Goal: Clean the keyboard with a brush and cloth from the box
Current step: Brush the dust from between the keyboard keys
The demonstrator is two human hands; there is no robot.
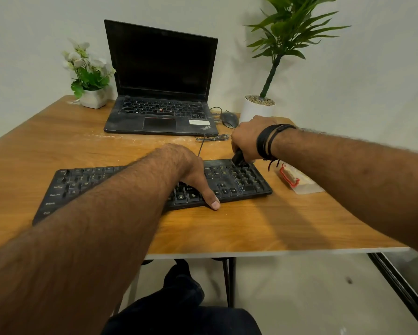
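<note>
Black keyboard (237,180): left hand (191,172) lies flat, steadying it; right hand (249,139) grips the brush (238,158) at the far corner; short light strokes outward would suit

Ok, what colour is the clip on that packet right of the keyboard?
Red, on a clear packet beside the keyboard; head view.

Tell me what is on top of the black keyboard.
The left hand rests across the keyboard middle, thumb at its front edge. The right hand holds a dark brush at the far right corner. The keys beneath them are hidden.
</note>
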